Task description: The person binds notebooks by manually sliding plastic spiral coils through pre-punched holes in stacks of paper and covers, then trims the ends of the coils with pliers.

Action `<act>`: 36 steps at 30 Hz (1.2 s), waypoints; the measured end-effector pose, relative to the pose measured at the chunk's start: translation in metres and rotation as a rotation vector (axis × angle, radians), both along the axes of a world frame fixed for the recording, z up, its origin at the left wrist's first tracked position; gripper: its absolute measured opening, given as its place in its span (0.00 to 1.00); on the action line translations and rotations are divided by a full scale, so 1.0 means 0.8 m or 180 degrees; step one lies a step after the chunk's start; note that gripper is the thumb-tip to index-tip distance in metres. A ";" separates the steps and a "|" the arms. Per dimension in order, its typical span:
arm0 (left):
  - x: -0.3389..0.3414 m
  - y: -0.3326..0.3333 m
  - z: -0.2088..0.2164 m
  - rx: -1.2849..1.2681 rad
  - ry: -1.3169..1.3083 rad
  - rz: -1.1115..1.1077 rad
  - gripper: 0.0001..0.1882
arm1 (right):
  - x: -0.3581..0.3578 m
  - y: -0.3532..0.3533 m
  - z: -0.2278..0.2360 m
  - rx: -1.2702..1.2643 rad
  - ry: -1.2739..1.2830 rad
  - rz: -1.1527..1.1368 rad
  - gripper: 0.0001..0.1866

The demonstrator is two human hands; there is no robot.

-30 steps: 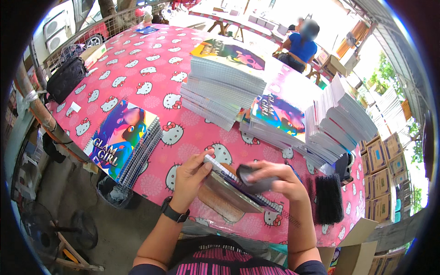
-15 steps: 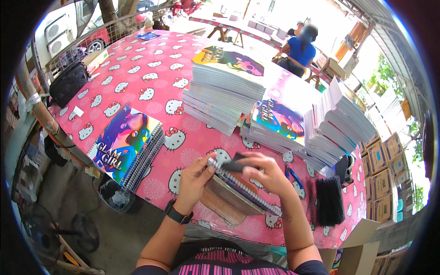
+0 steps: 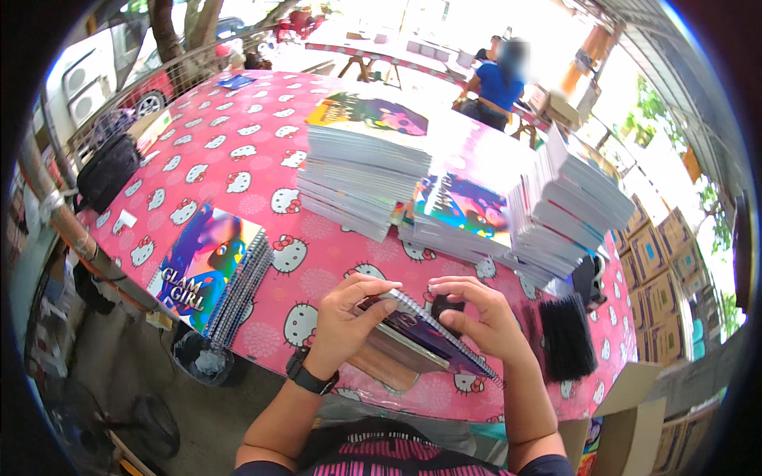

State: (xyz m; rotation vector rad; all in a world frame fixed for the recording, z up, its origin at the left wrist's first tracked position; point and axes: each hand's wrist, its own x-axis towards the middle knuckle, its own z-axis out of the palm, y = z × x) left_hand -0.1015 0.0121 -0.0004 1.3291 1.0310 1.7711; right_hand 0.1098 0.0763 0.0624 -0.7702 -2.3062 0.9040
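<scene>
Near the table's front edge, my left hand [image 3: 355, 315] is closed on the upper left end of a spiral-bound notebook [image 3: 448, 345], thumb on top. The notebook is tilted, its wire spine running diagonally toward my right forearm. My right hand [image 3: 482, 316] curls over the spine with a small black object [image 3: 446, 305] in its fingers; its kind I cannot make out. Below the notebook lies a brown wooden block [image 3: 386, 362] beside a flat greyish piece [image 3: 406, 346]. To the left sits a pile of finished spiral notebooks [image 3: 214, 266] with colourful covers.
Tall stacks of unbound books [image 3: 361, 174] and more leaning books [image 3: 567, 210] stand beyond my hands. A bundle of black wire combs [image 3: 567, 337] lies at the right. A black bag [image 3: 109, 170] rests at the far left; cartons [image 3: 655, 278] are piled beyond the table. A person [image 3: 498, 91] is in the background.
My right hand has moved slightly right and down with the black object. The notebook is tipped up more, showing its dark cover. The view has shifted a little.
</scene>
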 end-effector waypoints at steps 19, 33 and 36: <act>0.034 -0.018 0.028 0.0379 -0.0284 -0.0299 0.20 | -0.035 -0.058 0.061 0.1200 -0.0248 -0.0296 0.09; -0.114 -0.095 -0.047 0.0745 -0.1620 0.0614 0.10 | -0.184 -0.086 0.122 0.0589 0.2858 -0.0775 0.09; -0.211 -0.154 -0.030 0.0873 -0.1045 0.1994 0.22 | -0.280 -0.055 0.091 0.0192 0.2666 -0.0461 0.11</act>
